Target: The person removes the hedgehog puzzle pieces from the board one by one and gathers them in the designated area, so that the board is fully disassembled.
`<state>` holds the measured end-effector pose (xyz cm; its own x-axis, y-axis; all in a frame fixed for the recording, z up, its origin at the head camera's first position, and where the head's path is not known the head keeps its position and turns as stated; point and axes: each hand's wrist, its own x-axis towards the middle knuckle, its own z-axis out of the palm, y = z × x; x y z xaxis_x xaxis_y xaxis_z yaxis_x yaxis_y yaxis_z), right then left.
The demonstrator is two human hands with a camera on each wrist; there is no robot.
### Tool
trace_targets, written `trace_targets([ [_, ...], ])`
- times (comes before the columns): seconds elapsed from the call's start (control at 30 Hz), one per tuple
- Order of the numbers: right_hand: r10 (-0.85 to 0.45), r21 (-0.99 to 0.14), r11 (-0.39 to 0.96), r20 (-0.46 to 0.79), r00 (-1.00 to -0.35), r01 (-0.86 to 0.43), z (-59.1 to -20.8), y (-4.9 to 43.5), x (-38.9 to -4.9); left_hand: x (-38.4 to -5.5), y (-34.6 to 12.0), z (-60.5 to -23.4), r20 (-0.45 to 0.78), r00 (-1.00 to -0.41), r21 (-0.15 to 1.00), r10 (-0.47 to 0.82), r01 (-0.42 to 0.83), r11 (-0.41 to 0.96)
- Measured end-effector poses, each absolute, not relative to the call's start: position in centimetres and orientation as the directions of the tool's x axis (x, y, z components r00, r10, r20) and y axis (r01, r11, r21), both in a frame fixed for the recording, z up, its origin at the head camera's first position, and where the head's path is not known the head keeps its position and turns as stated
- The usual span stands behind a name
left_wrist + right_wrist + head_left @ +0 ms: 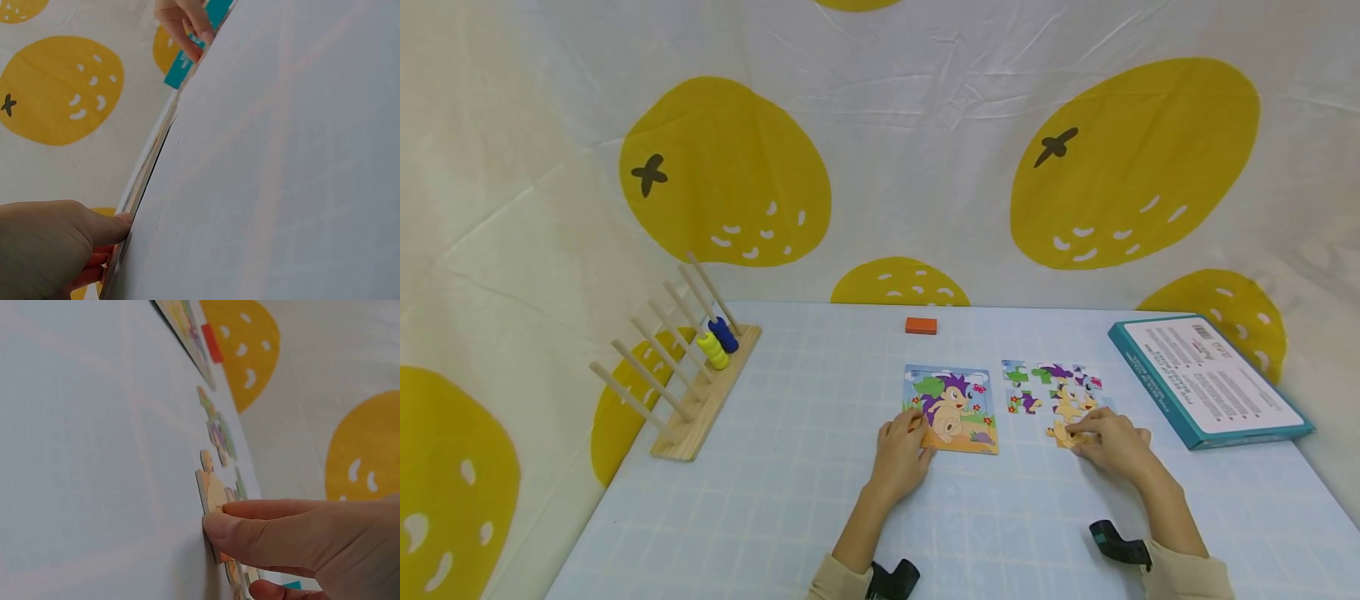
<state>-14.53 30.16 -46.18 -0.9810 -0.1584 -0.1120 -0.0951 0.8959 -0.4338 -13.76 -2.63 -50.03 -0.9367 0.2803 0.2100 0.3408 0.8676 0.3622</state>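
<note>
A square hedgehog picture board lies flat on the table. My left hand holds its lower left corner, thumb along the near edge and fingers at the left side. Just right of it are several loose jigsaw pieces with matching hedgehog colours. At their near end my right hand pinches an orange and cream jigsaw piece between thumb and forefinger. In the right wrist view the thumb presses this jigsaw piece at its near edge, low at the tabletop; the fingertips partly hide it.
On the right lies a teal-edged box with a white printed face. An orange block sits at the far edge. To the left stands a wooden peg rack with yellow beads and blue beads. A patterned cloth hangs behind the table.
</note>
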Motion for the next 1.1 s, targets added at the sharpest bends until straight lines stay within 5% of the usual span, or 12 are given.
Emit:
trace_targets([
  [0.5,-0.152,-0.436,0.894,-0.081,-0.985,-0.102,-46.3,30.0,-14.5,-13.6,-2.8,-50.0,0.194,-0.940,0.381,0.281,0.336,0.861],
  [0.9,-0.205,-0.562,0.736,0.347,-0.915,-0.378,-47.6,23.9,-16.4,-12.7,-3.3,-49.7,0.136,-0.944,0.383,0.300,0.329,0.863],
  [1.1,-0.326,-0.600,0.620,0.389,-0.861,-0.506,-48.6,19.0,-17.3,-12.9,-3.4,-49.7,0.151,-0.947,0.403,0.283,0.321,0.857],
])
